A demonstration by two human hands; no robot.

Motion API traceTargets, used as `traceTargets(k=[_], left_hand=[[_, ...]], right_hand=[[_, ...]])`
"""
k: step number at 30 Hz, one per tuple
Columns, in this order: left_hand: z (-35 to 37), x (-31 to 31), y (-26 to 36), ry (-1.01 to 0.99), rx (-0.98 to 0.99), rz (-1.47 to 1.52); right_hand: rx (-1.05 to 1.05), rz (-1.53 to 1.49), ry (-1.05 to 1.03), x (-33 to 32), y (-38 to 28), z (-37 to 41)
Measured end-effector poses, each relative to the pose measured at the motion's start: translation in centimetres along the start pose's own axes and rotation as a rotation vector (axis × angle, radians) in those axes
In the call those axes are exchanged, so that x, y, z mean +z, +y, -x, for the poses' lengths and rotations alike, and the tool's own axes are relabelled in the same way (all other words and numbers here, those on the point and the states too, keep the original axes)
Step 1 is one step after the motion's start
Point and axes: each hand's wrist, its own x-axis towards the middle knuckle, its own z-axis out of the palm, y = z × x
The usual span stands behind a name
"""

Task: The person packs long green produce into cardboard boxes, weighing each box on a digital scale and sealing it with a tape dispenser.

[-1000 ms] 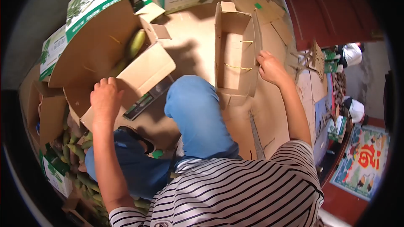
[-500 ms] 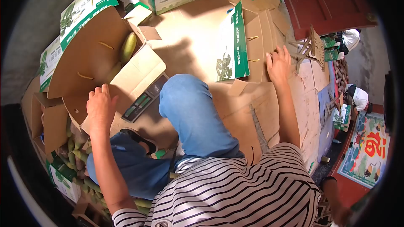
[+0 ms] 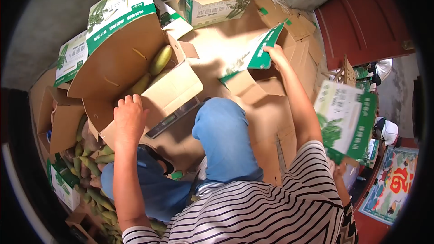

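Observation:
An open cardboard carton stands tilted at the left, with long green radishes inside. My left hand is at its near corner, fingers curled over the edge. Under the carton, part of a digital scale shows. At the upper right my right hand is closed on the green edge of a second carton, which is tilted with a brown flap hanging toward me. The fingertips of my right hand are partly hidden.
Loose green radishes are piled at the lower left. A green-and-white carton is held up at the right by another person's hand. Behind stands a further open carton. A person in a white top is farther right.
My right hand has closed on the second carton and moved it left, tilting it. A carton held by another person has come up at the right. My left hand stays at the radish carton.

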Motion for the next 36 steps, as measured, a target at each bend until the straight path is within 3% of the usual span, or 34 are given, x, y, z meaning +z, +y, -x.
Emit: traceTargets(k=[1, 4, 6, 8, 11, 15, 19, 21, 23, 25, 27, 30, 33, 35, 36], left_hand=[[0.0, -0.1, 0.1, -0.009, -0.002, 0.003], [-0.1, 0.0, 0.1, 0.004, -0.003, 0.011], [-0.1, 0.1, 0.1, 0.027, 0.008, 0.023], [-0.3, 0.0, 0.2, 0.009, 0.004, 0.021], [-0.2, 0.0, 0.0, 0.014, 0.004, 0.000], [-0.3, 0.4, -0.3, 0.021, 0.021, -0.018], [-0.3, 0.6, -0.5, 0.002, 0.046, -0.031], [-0.2, 0.4, -0.5, -0.028, 0.045, -0.013], [-0.1, 0.5, -0.7, -0.029, 0.042, -0.005], [0.0, 0.5, -0.7, -0.012, 0.042, 0.007], [-0.1, -0.1, -0.4, -0.029, 0.035, 0.023], [0.1, 0.4, -0.7, -0.009, 0.052, 0.003], [-0.1, 1.3, -1.1, 0.038, 0.075, -0.009], [-0.1, 1.6, -1.3, 0.066, 0.060, -0.026], [0.1, 1.1, -0.9, 0.068, 0.049, -0.021]], right_hand=[[0.069, -0.089, 0.022, 1.6, -2.4, -0.4], [-0.021, -0.249, 0.060, 6.8, -4.8, -7.9], [-0.030, -0.448, -0.051, 9.8, -7.3, -10.5], [-0.156, -0.437, -0.012, 12.2, -10.2, -9.1], [-0.299, -0.284, -0.164, 13.5, -12.4, -6.1], [-0.585, 0.112, -0.031, 8.6, -9.5, 3.3], [-0.783, 0.721, 0.514, -6.6, -2.2, 12.2], [-0.479, 1.173, 0.813, -14.6, 0.3, 18.1], [-0.133, 1.355, 0.945, -19.8, 1.9, 23.2], [0.182, 1.158, 0.887, -23.6, 4.8, 27.1], [0.264, 0.691, 0.513, -25.3, 7.3, 28.7], [0.578, 0.629, 0.392, -26.2, 12.8, 27.2], [0.167, 0.776, 0.495, -27.8, 18.8, 26.1], [0.346, 0.959, 0.568, -28.2, 17.7, 26.0], [0.338, 0.927, 0.597, -29.1, 16.9, 26.1]])
